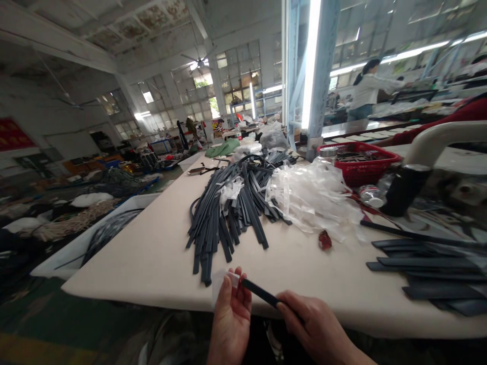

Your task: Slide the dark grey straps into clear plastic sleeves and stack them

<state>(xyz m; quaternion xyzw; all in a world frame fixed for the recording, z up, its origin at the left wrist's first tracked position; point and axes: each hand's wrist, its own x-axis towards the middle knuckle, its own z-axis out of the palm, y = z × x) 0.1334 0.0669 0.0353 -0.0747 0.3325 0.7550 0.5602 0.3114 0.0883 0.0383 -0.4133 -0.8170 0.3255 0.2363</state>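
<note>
At the table's front edge, my left hand [233, 317] pinches a small, thin white translucent piece [220, 284], perhaps plastic film, between thumb and fingers. My right hand [310, 317] is closed round a dark flat strip [261, 293], whose free end points left and meets my left fingertips. Just beyond my hands lies a large heap of similar dark strips [216, 218], with a crumpled white scrap [231, 190] on top. To its right spreads a loose pile of white translucent film pieces [308, 195].
A dark red object [324, 240] lies in front of the film. More dark strips [422, 263] rest at right, near a red basket [361, 165] and a thick pale curved pipe [445, 142]. A white bin [57, 263] stands left, below the table [133, 263]. A person [365, 91] works behind.
</note>
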